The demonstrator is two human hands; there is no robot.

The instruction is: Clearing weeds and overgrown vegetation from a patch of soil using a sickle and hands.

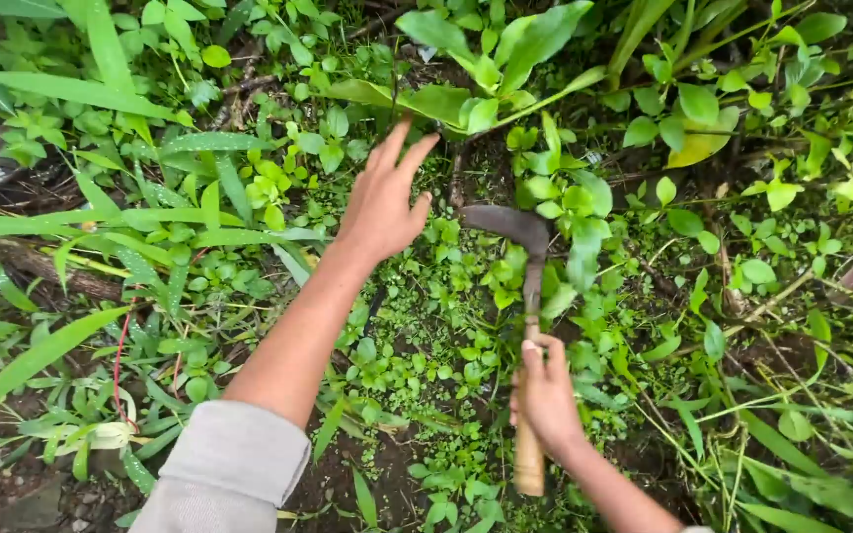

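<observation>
Sickle (528, 326) being clutched by right hand (546, 395), fingers wrapping tight round wooden handle, long axis running straight ahead from grip to curved blade (510, 225). Left hand (384, 202) reaching forward with fingers spreading, empty, hovering over broad-leaved weed (486, 69) lying beyond and left of blade, nearer than gripping hand.

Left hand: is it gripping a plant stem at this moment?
No. The left hand is open with fingers spread above the weeds, grasping nothing, while the right hand holds the sickle by its wooden handle.
</observation>
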